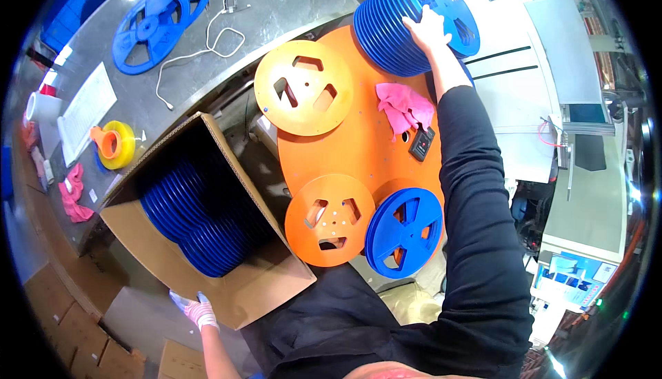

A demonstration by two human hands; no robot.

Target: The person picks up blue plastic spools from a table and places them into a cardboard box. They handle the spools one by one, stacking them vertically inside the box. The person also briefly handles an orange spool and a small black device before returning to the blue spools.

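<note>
My right hand [429, 31] reaches far forward to a thick stack of blue plastic reels [389, 31]. Its fingers curl over the front reel, by an opening in its face. My left hand [196, 310], in a light glove, grips the near flap edge of an open cardboard box [269, 286]; some of its fingers are partly hidden. Inside the tilted box lie two rows of blue reels [214, 241], side by side. Between my arms is an orange machine table with an upper orange disc [303, 114], a lower orange disc [331, 241] and a few blue reels [403, 234] beside it.
A pink cloth [403, 107] and a small black device [421, 145] rest on the orange table. Across the grey bench [289, 0] are two blue reels [148, 31], a white cable [200, 54] and yellow tape [123, 146]. A white machine [514, 96] stands right.
</note>
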